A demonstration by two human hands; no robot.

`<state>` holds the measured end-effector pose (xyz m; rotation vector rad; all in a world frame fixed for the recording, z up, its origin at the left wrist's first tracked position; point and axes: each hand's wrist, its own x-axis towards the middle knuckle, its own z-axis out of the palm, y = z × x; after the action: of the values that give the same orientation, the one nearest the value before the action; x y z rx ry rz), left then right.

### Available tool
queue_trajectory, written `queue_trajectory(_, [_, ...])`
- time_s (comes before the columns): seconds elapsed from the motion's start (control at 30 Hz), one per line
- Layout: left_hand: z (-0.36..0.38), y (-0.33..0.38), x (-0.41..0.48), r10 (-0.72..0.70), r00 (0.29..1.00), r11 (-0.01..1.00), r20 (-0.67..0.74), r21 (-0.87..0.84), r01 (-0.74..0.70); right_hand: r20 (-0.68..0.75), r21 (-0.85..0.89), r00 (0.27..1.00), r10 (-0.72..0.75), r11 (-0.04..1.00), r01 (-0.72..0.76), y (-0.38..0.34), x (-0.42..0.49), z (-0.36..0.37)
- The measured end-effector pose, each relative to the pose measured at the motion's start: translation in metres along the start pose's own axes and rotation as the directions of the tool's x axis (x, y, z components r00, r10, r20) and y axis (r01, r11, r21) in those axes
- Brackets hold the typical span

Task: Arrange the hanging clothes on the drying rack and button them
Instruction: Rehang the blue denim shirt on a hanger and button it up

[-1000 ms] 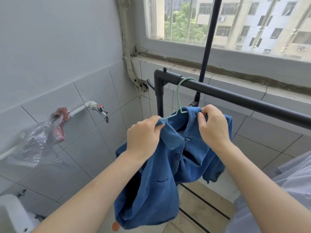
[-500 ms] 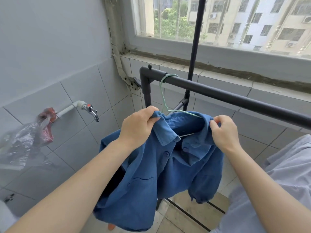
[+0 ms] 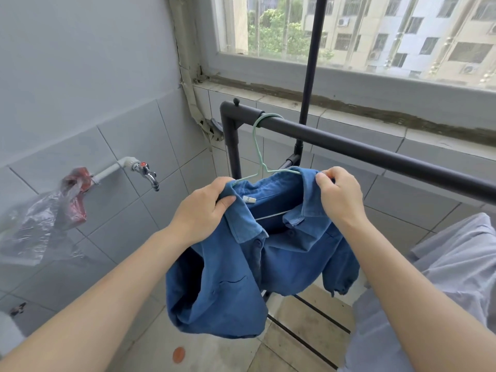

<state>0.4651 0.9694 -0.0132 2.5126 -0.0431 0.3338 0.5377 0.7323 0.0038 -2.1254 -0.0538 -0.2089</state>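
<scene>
Tiled wall (image 3: 120, 157) near left; left hand (image 3: 204, 208), right hand (image 3: 339, 196) pinch shirt collar (image 3: 243, 221).

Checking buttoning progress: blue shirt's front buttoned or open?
Open at the neck: collar of the blue shirt gapes, hanger bar visible inside. Lower buttons: cannot tell.

A chrome tap (image 3: 146, 171) juts from the tiled wall (image 3: 128, 135). Left of the tap hangs a crumpled plastic bag (image 3: 45, 210); far below it lies an orange disc (image 3: 179, 354).
</scene>
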Motion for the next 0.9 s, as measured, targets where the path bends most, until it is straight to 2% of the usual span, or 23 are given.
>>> queue_trajectory(0.1, [0.003,0.0,-0.001,-0.007,1.0,1.0,-0.015,0.013,0.007,0.005,0.016,1.0,-0.017,1.0,0.017,-0.005,-0.002,0.003])
queue_trajectory(0.17, [0.007,0.002,-0.003,-0.008,0.998,1.0,-0.061,0.025,0.01,-0.016,-0.039,0.998,-0.063,0.997,0.063,-0.001,-0.002,0.004])
queue_trajectory(0.3, [0.017,0.009,-0.009,0.012,0.945,0.998,-0.326,0.069,0.012,-0.045,-0.155,0.973,-0.227,0.964,0.217,0.011,-0.005,0.005])
queue_trajectory(0.37, [0.02,0.013,-0.011,0.008,0.912,0.991,-0.409,0.127,0.049,-0.034,-0.232,0.95,-0.31,0.927,0.295,0.017,-0.006,0.009])
queue_trajectory(0.43, [0.025,0.016,-0.015,0.071,0.879,0.979,-0.472,0.202,0.03,-0.004,-0.293,0.925,-0.381,0.885,0.363,0.021,-0.01,0.011])
queue_trajectory(0.5, [0.029,0.018,-0.018,0.162,0.855,0.964,-0.492,0.264,-0.03,0.014,-0.305,0.904,-0.427,0.859,0.41,0.025,-0.012,0.007])
queue_trajectory(0.6, [0.035,0.01,-0.022,0.135,0.849,0.976,-0.511,0.218,-0.024,0.059,-0.379,0.836,-0.546,0.762,0.525,0.029,-0.011,-0.001])
queue_trajectory(0.63, [0.039,0.005,-0.026,0.194,0.847,0.962,-0.494,0.265,-0.066,0.098,-0.365,0.814,-0.573,0.74,0.565,0.028,-0.01,-0.003])
queue_trajectory(0.7, [0.053,-0.009,-0.034,0.453,0.807,0.815,-0.379,0.544,-0.202,0.156,-0.299,0.779,-0.608,0.722,0.624,0.028,-0.011,-0.006])
queue_trajectory(0.73, [0.058,-0.016,-0.037,0.526,0.791,0.72,-0.312,0.659,-0.219,0.166,-0.279,0.772,-0.613,0.722,0.633,0.028,-0.011,-0.007])
queue_trajectory(0.83, [0.057,-0.021,-0.028,0.544,0.811,0.553,-0.215,0.819,-0.154,0.196,-0.212,0.777,-0.598,0.748,0.629,0.03,-0.013,-0.011])
queue_trajectory(0.9, [0.049,-0.025,-0.016,0.591,0.788,0.457,-0.171,0.876,-0.152,0.274,-0.226,0.694,-0.666,0.657,0.719,0.032,-0.014,-0.012])
